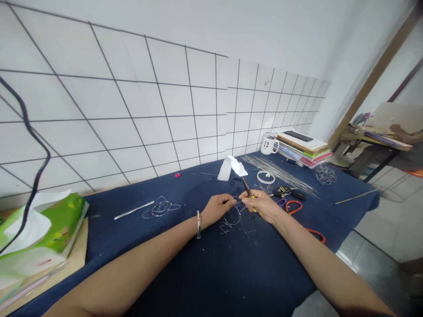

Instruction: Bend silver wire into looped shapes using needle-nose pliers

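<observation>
My left hand, with a bangle at its wrist, pinches thin silvery wire that curls in loops below the fingers. Close beside it, my right hand is wrapped round pliers with yellow handles, their dark jaws pointing up and away from me. The fingertips of that hand also lie near the wire; whether they touch it I cannot tell. Another tangle of wire lies on the dark blue cloth to the left, next to a flat silvery strip.
Behind my hands are white paper pieces, a white ring-shaped roll and a bundle of straight wires. Orange-handled scissors lie right of my right hand. A mug and stacked books stand by the wall; a tissue pack sits at left.
</observation>
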A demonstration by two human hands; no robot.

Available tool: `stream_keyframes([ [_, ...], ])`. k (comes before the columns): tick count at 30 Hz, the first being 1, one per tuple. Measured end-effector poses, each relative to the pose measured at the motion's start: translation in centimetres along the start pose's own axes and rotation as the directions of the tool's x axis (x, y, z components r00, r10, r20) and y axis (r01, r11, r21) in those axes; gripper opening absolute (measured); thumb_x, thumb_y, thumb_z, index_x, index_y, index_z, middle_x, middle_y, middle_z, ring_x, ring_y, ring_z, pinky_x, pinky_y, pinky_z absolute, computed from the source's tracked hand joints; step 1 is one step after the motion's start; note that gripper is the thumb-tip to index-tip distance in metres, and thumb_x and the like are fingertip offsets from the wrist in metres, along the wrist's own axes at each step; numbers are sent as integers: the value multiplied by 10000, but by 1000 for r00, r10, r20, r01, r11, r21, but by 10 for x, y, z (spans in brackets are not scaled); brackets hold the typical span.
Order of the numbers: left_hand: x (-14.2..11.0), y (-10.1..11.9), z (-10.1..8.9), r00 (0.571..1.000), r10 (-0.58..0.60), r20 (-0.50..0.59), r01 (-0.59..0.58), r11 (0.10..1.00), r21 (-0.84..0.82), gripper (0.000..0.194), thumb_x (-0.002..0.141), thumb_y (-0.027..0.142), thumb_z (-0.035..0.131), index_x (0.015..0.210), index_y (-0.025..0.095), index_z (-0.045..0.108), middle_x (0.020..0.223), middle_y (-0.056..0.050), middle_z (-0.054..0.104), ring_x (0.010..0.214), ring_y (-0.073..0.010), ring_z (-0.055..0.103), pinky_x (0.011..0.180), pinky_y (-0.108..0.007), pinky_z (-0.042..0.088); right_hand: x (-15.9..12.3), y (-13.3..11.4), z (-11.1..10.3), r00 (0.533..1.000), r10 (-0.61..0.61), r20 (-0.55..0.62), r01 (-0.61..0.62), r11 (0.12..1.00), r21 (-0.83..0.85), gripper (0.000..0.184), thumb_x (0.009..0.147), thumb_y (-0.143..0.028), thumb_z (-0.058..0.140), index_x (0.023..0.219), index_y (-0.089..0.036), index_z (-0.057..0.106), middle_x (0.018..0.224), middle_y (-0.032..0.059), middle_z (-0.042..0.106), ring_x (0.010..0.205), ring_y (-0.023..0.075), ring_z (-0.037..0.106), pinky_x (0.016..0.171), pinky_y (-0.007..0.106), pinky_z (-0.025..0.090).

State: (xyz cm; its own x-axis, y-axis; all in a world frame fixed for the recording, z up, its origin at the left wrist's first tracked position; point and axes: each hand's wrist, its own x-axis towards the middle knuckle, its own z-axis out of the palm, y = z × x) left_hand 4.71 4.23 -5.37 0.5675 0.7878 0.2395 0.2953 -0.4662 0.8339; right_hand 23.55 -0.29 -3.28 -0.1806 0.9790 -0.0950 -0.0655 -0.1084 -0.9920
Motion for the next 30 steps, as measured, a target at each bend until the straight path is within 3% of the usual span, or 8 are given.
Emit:
stream_keyframes([
  [4, 1, -2, 0, 999, -35, -34, 35, 999, 8, 328, 781, 415, 454, 613, 145, 535, 563, 23, 472, 548, -95, 414, 521, -199, 314, 1, -1, -5, 999, -9, -52, 9, 1000, -5, 297, 612, -342, 682, 826, -157, 592, 560, -52, 435, 467, 48, 357, 467, 205, 280],
  [9, 2, -4, 0, 997, -39, -63, 40, 999, 8, 315, 775, 395, 455, 600, 149, 545, 557, 19, 480, 541, -100, 416, 513, -203, 314, 5, 1, -15, 992, -32, -123, 8, 981, -193, 198, 628, -296, 630, 765, -157, 601, 557, -36, 469, 470, 58, 383, 444, 196, 274],
  [14, 1, -1, -1, 999, -31, -24, 30, 999, -29, 298, 772, 397, 476, 652, 148, 586, 588, 14, 518, 555, -98, 439, 535, -201, 337, 6, 3, -18, 990, -31, -135, -7, 963, -269, 169, 630, -233, 582, 778, -159, 616, 583, -23, 509, 485, 62, 411, 449, 193, 288],
  [20, 0, -3, 2, 997, -7, 78, 15, 995, -103, 272, 764, 380, 514, 827, 152, 650, 690, -14, 597, 623, -109, 499, 592, -213, 387, 5, 3, -9, 997, -34, -73, 16, 972, -233, 166, 629, -201, 566, 779, -149, 614, 579, -23, 515, 476, 58, 407, 451, 194, 291],
  [30, 2, -9, 7, 995, -11, 100, 25, 989, -143, 258, 738, 361, 559, 819, 130, 638, 645, 2, 555, 561, -77, 438, 541, -192, 349, 5, 10, -2, 999, 24, -20, -25, 1000, -17, 157, 626, -222, 621, 766, -153, 608, 540, -40, 472, 458, 51, 399, 437, 191, 286],
])
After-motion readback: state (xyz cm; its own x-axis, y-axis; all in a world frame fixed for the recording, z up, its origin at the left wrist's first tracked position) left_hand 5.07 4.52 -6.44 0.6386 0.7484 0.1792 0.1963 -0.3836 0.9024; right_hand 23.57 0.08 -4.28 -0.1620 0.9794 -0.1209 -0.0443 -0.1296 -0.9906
